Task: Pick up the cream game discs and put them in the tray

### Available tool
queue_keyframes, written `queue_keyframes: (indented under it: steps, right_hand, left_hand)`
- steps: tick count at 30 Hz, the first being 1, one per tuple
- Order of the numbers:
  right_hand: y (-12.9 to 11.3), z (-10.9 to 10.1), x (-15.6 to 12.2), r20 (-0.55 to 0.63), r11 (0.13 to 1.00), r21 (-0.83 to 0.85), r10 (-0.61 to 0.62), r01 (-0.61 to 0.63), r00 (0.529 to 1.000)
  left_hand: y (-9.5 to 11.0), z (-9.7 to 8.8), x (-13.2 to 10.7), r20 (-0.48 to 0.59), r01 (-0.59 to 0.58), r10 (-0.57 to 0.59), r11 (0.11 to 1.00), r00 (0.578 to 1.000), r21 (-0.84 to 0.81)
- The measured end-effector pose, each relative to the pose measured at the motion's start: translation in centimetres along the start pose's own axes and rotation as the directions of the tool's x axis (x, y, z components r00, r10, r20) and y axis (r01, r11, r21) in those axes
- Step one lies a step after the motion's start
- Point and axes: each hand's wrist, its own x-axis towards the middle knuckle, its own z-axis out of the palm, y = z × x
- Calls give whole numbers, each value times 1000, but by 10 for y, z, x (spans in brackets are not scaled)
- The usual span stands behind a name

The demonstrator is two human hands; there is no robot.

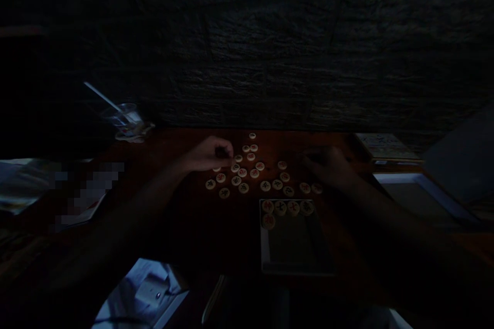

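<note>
The scene is very dark. Several round wooden game discs [247,172] with red and black characters lie scattered on a reddish wooden table [193,216]. My left hand [208,154] rests at the left edge of the pile, fingers curled together over a disc. My right hand [330,164] lies at the right edge of the pile, fingers bent down toward the discs; what it holds is lost in shadow. In front of the pile, an open shallow box [295,239] has several discs lined along its far edge.
A clear plastic cup [125,118] with a straw stands at the table's far left. A closed box [386,146] and an open lid [420,195] lie at the right. Papers [23,185] lie at the left. A dark stone wall rises behind.
</note>
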Motion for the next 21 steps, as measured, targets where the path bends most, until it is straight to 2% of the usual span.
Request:
queue_keyframes:
  steps: [4,6,12,16,21]
  right_hand:
    - [0,0,0,14,999,41,1,-2,1000]
    - [0,0,0,15,998,65,15,-16,1000]
    - [3,2,1,41,993,89,69,-73,997]
    - [4,2,3,43,994,84,64,-67,997]
    - [3,1,1,58,993,101,55,-61,997]
  left_hand:
    - [19,10,-6,152,-69,73,997,986,-34]
    - [22,12,-8,188,-92,98,995,977,-40]
    - [13,11,-10,278,-89,85,996,957,4]
    - [10,12,-10,274,-103,82,993,958,64]
    - [9,16,-7,181,-132,109,984,977,121]
